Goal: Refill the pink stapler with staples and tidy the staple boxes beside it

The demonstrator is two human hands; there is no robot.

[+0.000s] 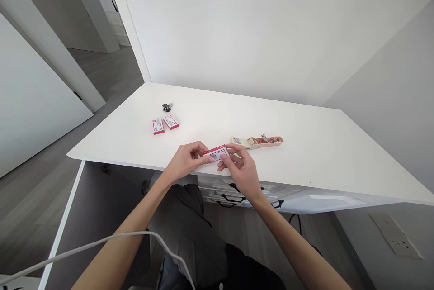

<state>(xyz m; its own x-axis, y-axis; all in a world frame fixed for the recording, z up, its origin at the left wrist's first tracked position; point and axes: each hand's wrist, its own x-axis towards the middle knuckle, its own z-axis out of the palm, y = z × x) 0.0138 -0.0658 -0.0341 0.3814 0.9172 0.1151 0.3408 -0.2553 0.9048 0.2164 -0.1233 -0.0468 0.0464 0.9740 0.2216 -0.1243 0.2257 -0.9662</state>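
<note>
Between both hands, over the front edge of the white desktop, is a small red-and-white box (217, 153). My left hand (190, 156) pinches its left end, thumb on the printed face. My right hand (241, 163) grips its right end with the thumb on the front. Two similar boxes lie on the desktop to the left, one box (158, 126) beside another box (171, 122). Just beyond my right hand lies an open, long case (257, 142) with a cream lid and a pink tray of small items I cannot make out.
A small black and silver clip-like object (167, 107) lies at the back left of the white desktop (305, 145). Drawers with black handles (233, 198) are under the front edge. A white cable (135, 234) crosses in front of my left forearm. A wall socket (395, 234) is at lower right.
</note>
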